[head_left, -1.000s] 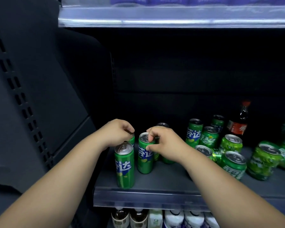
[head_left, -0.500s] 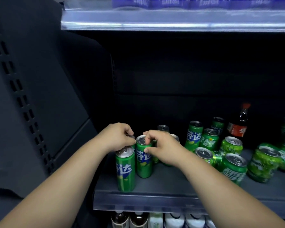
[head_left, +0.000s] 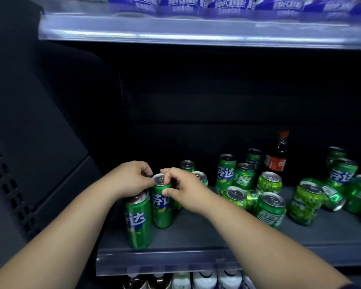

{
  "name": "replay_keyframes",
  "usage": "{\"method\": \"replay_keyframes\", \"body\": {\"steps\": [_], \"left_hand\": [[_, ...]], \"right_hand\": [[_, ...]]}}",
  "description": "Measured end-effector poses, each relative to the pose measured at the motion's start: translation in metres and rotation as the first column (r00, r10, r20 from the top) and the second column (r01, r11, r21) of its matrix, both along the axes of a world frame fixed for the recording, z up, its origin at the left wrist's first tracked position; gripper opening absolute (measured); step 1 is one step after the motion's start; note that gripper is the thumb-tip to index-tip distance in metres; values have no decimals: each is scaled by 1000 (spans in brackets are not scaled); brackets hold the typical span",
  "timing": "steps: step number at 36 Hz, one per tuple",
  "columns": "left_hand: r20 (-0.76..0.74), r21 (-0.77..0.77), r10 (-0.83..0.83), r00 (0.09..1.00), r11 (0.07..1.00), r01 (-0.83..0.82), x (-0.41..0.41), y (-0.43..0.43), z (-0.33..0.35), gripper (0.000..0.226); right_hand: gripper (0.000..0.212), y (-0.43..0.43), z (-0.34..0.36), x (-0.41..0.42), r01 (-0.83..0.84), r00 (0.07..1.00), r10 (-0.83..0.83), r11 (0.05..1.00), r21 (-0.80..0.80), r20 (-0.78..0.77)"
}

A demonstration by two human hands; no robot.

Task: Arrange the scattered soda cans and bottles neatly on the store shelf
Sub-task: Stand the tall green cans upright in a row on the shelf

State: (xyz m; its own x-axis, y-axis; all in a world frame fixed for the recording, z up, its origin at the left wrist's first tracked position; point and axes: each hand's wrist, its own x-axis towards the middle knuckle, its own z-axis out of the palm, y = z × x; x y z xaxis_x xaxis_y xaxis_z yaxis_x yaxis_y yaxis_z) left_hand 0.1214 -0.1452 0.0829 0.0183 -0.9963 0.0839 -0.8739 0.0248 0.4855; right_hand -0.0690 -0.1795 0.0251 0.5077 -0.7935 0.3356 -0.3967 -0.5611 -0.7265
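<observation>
A slim green can (head_left: pixel 137 221) stands upright at the dark shelf's (head_left: pixel 196 238) front left, with a second slim can (head_left: pixel 162 207) just behind it. To the right, squat green cans (head_left: pixel 270 210) cluster loosely, most upright and one lying sideways (head_left: pixel 331 198). A red-capped cola bottle (head_left: pixel 276 157) stands at the back.

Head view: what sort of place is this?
Probably a shop's drinks aisle: a dark shelf with a clear front rail, loose green soda cans and a cola bottle, labelled bottles stocked above.

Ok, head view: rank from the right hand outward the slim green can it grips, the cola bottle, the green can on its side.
1. Slim green can: gripped by the right hand.
2. Cola bottle: back, further right.
3. Green can on its side: far right.
</observation>
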Motion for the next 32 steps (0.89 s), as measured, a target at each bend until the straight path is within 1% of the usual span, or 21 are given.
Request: {"method": "replay_keyframes", "body": {"steps": [3, 5, 6, 7, 8, 9, 10, 11, 12, 13, 15, 18, 20, 21, 24, 28, 32], "left_hand": [[24, 5, -2, 1000, 1000, 2, -2, 0, 2, 30], [58, -28, -5, 998, 1000, 6, -5, 0, 4, 38], [91, -54, -10, 996, 998, 15, -9, 0, 6, 42], [131, -78, -21, 991, 996, 32, -14, 0, 9, 45], [170, -97, -39, 985, 994, 56, -20, 0, 13, 47], [201, -99, -59, 978, 992, 80, -29, 0, 17, 48], [232, -83, -78, 970, 991, 100, -38, 0, 22, 50], [271, -52, -99, 958, 992, 117, -47, -1, 25, 51], [317, -10, -120, 941, 992, 129, -55, -4, 28, 54], [357, 37, -137, 924, 990, 133, -63, -7, 30, 56], [396, 130, -152, 905, 985, 109, -75, -18, 33, 62], [395, 220, -152, 906, 973, 67, -85, -36, 34, 71], [395, 267, -158, 905, 962, 51, -89, -47, 32, 76], [399, 286, -157, 903, 957, 40, -91, -51, 31, 78], [432, 336, -160, 887, 942, 6, -96, -62, 26, 81], [494, 391, -219, 842, 920, 10, -101, -70, 19, 79], [559, 356, -261, 787, 933, 57, -102, -72, 18, 69]], "right_hand": [[27, -2, 16, -15, -25, 999, 26, 999, 32, -31], [22, -9, 29, -31, 34, 998, -35, 999, -23, -43], [20, -15, 34, -41, 92, 992, -99, 993, -76, -83], [21, -21, 38, -50, 144, 975, -164, 980, -135, -149], [29, -28, 40, -58, 184, 943, -225, 967, -176, -245], [39, -33, 40, -64, 209, 899, -262, 961, -183, -351], [47, -36, 40, -68, 225, 853, -273, 961, -159, -444], [52, -38, 38, -70, 235, 830, -260, 965, -113, -493], [53, -37, 38, -70, 239, 831, -238, 969, -62, -503], [52, -36, 39, -69, 236, 846, -220, 971, -28, -485], [52, -37, 42, -68, 211, 875, -200, 977, -24, -442], [73, -38, 40, -64, 150, 862, -122, 989, 16, -492], [82, -38, 35, -61, 164, 836, -136, 986, 5, -531], [80, -38, 32, -61, 187, 835, -165, 982, -11, -524], [67, -38, 29, -66, 239, 879, -217, 971, -1, -424], [65, -34, 34, -79, 251, 930, -233, 968, 25, -284], [64, -19, 45, -98, 261, 954, -257, 965, 2, -153]]}}
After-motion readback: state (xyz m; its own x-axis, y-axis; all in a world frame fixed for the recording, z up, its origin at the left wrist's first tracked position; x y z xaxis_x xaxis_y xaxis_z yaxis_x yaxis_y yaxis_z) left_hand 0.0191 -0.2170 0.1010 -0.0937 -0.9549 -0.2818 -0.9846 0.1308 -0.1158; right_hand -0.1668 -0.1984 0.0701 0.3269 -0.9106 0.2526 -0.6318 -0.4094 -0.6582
